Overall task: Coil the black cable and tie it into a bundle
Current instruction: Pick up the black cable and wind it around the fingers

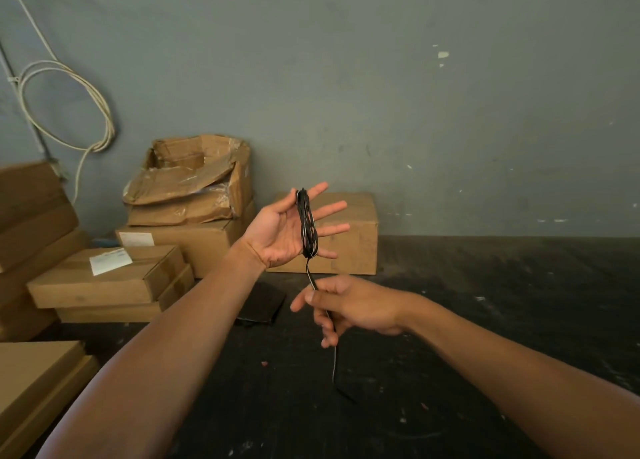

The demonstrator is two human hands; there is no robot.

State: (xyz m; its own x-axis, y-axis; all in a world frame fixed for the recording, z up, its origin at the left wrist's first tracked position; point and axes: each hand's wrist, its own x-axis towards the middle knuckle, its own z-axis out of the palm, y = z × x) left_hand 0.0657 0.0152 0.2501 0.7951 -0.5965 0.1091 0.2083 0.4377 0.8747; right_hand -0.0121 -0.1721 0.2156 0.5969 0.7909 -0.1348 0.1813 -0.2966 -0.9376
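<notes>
The black cable (307, 223) is wound in several loops around the spread fingers of my left hand (282, 231), which is raised palm up in the middle of the view. From the bottom of the coil a free strand (334, 358) drops down through my right hand (349, 308). That hand sits just below and right of the left one, its fingers closed on the strand. The strand's tail runs on down toward the dark floor.
Cardboard boxes (104, 278) are stacked at left, a crushed open one (194, 178) sits on another, and a closed box (349, 247) stands behind my left hand. A white cable loop (69, 105) hangs on the grey wall. A flat black object (261, 304) lies on the floor.
</notes>
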